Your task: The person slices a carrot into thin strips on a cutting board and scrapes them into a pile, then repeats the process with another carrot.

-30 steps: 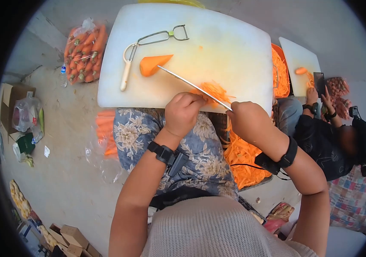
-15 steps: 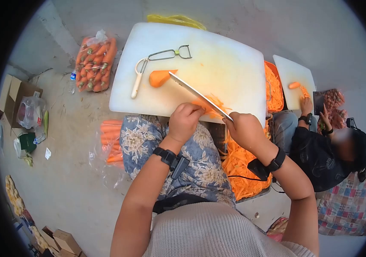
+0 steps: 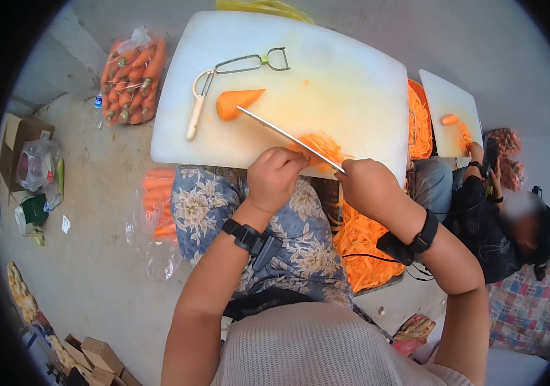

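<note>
My right hand (image 3: 371, 186) grips the handle of a knife (image 3: 281, 136), whose blade slants up and left over the white cutting board (image 3: 345, 90). Beside the blade, my left hand (image 3: 275, 179) is closed, its fingertips pressed on carrot at the board's near edge; the fingers partly hide that piece. Shredded carrot (image 3: 326, 147) lies mostly on the blade's far side. A cut carrot chunk (image 3: 236, 104) rests near the knife tip. Farther left are a white-handled peeler (image 3: 195, 112) and a wire-framed metal peeler (image 3: 244, 63).
Bagged carrots (image 3: 134, 80) stand left of the board, with more bagged carrots (image 3: 158, 201) by my leg. Carrot shreds fill a tray (image 3: 366, 248) below and an orange container (image 3: 420, 122) at right. A co-worker (image 3: 490, 225) sits right, at another board (image 3: 442, 103).
The view has shifted, so the board appears higher. More shreds show spread along the blade's far side. Both hands keep about the same places; the co-worker's hand appears lower on its board.
</note>
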Demonstrator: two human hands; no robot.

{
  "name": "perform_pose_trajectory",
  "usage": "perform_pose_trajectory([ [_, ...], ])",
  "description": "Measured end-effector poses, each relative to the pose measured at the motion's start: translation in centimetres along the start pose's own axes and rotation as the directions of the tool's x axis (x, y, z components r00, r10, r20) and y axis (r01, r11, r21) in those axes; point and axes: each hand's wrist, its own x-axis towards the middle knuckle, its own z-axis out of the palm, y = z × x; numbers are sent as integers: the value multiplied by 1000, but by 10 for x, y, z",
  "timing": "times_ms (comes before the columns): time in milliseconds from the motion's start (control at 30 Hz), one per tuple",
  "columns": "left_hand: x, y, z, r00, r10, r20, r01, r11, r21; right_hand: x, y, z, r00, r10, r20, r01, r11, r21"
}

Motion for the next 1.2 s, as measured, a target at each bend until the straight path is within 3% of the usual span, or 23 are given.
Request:
perform_pose_trajectory([
  [100, 0, 2, 0, 1000, 12, -13, -12, 1000, 0, 11, 2, 25, 993, 39, -114, -27, 995, 99],
  [233, -3, 3, 0, 1000, -7, -2, 7, 1000, 8, 10, 6, 22, 988, 81, -130, -60, 985, 162],
  [333, -1, 0, -1, 1000, -4, -13, 4, 1000, 17, 5, 6, 13, 978, 19, -209, 17, 986, 165],
  [500, -4, 1, 0, 1000, 2, -21, -1, 1000, 21, -21, -6, -11, 988, 31, -154, -18, 997, 80],
  [1033, -4, 0, -2, 1000, -7, 5, 7, 1000, -19, -4, -7, 7, 999, 36, 8, -37, 999, 12],
  [1100, -2, 1, -3, 1000, 1, -2, -1, 1000, -16, 5, -2, 26, 991, 42, -125, -31, 996, 86],
  [1200, -4, 1, -1, 1000, -4, -5, 4, 1000, -21, 4, 0, 36, 979, 63, -196, -32, 987, 157],
])
